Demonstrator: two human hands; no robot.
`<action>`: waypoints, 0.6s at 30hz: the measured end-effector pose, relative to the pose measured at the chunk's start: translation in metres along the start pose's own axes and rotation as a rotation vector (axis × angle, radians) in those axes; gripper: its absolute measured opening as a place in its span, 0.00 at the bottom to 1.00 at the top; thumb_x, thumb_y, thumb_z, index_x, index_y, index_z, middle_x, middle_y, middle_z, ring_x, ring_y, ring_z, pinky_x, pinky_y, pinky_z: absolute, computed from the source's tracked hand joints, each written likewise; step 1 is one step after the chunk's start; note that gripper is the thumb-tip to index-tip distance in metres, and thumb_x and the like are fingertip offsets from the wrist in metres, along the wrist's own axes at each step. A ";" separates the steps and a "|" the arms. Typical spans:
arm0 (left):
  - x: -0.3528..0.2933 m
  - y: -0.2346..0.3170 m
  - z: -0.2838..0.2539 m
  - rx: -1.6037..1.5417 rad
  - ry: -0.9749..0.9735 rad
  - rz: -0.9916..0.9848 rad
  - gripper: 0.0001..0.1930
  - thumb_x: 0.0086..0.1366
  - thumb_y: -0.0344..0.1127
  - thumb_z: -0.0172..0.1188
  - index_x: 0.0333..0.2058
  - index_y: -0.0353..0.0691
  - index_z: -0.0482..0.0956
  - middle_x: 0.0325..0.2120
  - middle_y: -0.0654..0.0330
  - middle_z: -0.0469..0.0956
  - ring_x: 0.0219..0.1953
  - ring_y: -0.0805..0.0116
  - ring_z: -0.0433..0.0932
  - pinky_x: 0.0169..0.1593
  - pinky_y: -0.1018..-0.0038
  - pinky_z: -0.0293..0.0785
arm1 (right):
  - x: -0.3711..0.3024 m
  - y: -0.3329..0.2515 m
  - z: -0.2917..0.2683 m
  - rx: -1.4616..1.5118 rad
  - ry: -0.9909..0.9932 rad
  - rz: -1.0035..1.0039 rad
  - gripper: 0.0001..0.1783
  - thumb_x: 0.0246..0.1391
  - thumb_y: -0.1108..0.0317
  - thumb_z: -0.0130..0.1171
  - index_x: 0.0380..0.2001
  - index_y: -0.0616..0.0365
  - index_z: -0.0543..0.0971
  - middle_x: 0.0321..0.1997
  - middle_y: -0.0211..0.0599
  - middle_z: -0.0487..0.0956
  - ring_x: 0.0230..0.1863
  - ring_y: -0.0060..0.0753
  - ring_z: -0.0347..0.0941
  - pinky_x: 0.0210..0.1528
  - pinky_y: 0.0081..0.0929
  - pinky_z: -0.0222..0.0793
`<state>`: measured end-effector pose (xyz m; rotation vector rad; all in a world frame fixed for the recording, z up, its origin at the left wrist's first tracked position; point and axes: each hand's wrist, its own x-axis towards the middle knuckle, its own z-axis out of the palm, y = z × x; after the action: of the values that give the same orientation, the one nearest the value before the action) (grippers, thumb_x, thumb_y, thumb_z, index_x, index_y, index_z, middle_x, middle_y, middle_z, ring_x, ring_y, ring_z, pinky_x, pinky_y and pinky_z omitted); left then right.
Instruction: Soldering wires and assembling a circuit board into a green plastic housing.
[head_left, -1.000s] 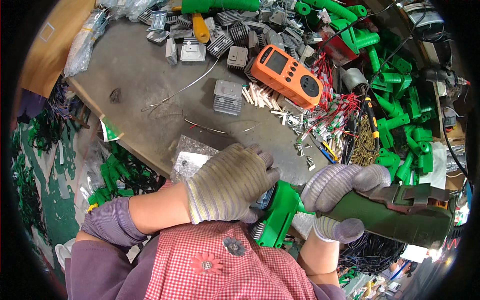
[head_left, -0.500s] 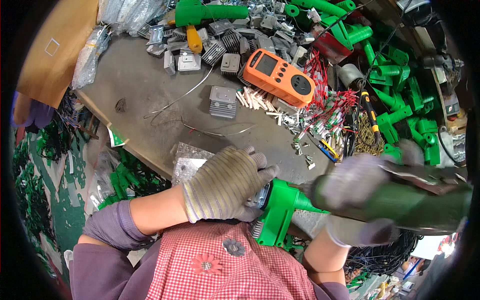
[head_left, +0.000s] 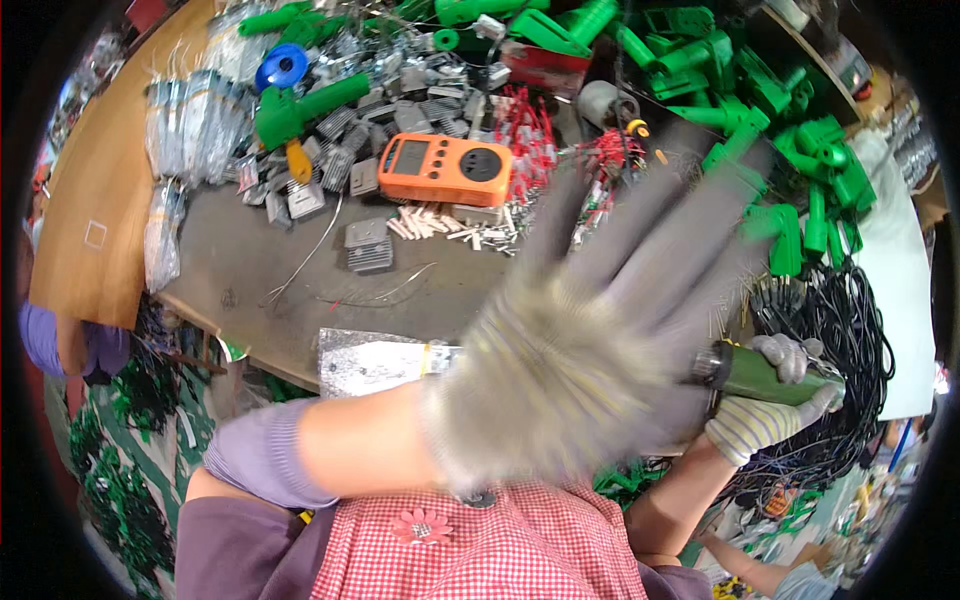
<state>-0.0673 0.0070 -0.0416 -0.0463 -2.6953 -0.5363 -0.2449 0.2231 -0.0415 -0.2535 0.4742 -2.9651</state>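
Observation:
My left hand [head_left: 560,370], in a grey-yellow striped glove, is stretched over the table with its fingers spread, blurred by motion. Nothing shows in it from the back; its palm side is hidden. To its right, my gloved right hand [head_left: 760,425] is wrapped round the dark green body of a power screwdriver [head_left: 755,375], whose black nose points left. Part of the tool's front is hidden behind my left hand. A bubble-wrap bag [head_left: 370,365] lies beside my left wrist at the table's near edge. Beyond it sits a finned metal block [head_left: 368,248].
An orange meter [head_left: 445,170] lies near white sticks and red wires [head_left: 525,140]. Finned blocks pile up behind. Green plastic housings [head_left: 785,240] heap at the right, above a black cable bundle [head_left: 850,330]. Another person's purple sleeve [head_left: 70,345] shows at left, a bare arm [head_left: 750,570] at lower right.
My left hand has let go of the green housing and swung right and up, fingers spreading. The housing no longer shows at my apron. The right hand has drawn the screwdriver back.

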 end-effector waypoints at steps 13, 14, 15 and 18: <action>-0.060 -0.054 -0.049 -0.172 -0.220 -0.086 0.44 0.44 0.46 0.71 0.62 0.39 0.68 0.49 0.45 0.74 0.48 0.44 0.74 0.54 0.54 0.70 | -0.048 0.046 -0.030 0.105 -0.212 0.334 0.29 0.62 0.41 0.55 0.49 0.59 0.77 0.16 0.20 0.58 0.20 0.20 0.56 0.33 0.28 0.59; -0.069 -0.056 -0.046 -0.142 -0.283 -0.088 0.46 0.42 0.47 0.73 0.62 0.40 0.69 0.48 0.46 0.74 0.47 0.44 0.75 0.53 0.54 0.71 | -0.051 0.048 -0.030 0.127 -0.212 0.340 0.29 0.63 0.42 0.54 0.48 0.59 0.77 0.16 0.21 0.59 0.20 0.20 0.57 0.32 0.28 0.59; -0.075 -0.057 -0.044 -0.114 -0.346 -0.088 0.47 0.40 0.48 0.74 0.62 0.40 0.69 0.47 0.46 0.74 0.46 0.45 0.76 0.52 0.53 0.72 | -0.051 0.048 -0.030 0.126 -0.210 0.346 0.29 0.63 0.42 0.54 0.48 0.59 0.77 0.16 0.21 0.59 0.20 0.20 0.57 0.32 0.28 0.59; -0.075 -0.057 -0.041 -0.100 -0.348 -0.064 0.48 0.39 0.48 0.75 0.62 0.41 0.68 0.47 0.47 0.74 0.46 0.47 0.76 0.51 0.55 0.74 | -0.053 0.045 -0.022 0.049 -0.178 0.287 0.29 0.63 0.42 0.55 0.47 0.61 0.76 0.16 0.20 0.59 0.19 0.20 0.58 0.31 0.28 0.59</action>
<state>0.0114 -0.0577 -0.0560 -0.0879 -3.0127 -0.7424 -0.1930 0.1956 -0.0842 -0.4033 0.3789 -2.6417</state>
